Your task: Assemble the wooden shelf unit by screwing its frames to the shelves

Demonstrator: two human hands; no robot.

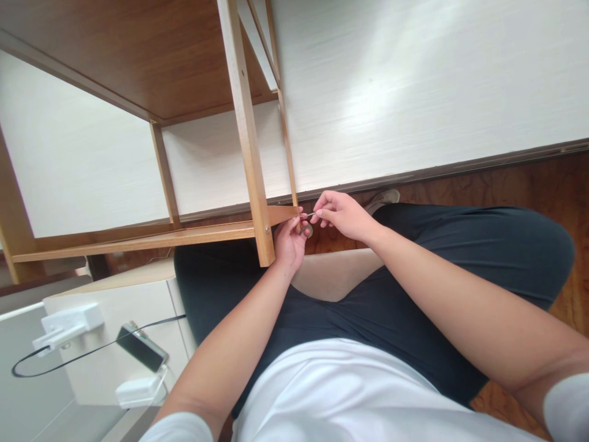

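Note:
Beside the lower end of a wooden furniture frame [252, 147], my two hands meet. My right hand [346, 215] pinches a thin metal rod [311, 214] between thumb and fingertips, its tip pointing left at the frame's corner. Just below that corner, my left hand [291, 244] is closed, its fingertips around the rod's other end, where a small reddish bit shows. A small grey-green round piece [309, 230] sits at the left fingers; whether they grip it is unclear. The wooden leg [264, 236] stands right against my left hand.
A dark wooden panel [138, 55] spans the frame's upper left. Behind is a white wall-like surface [437, 80]. On a pale cabinet [105, 294] at lower left lie a dark phone-like device [142, 347], a white block [140, 391] and a black cable [105, 345].

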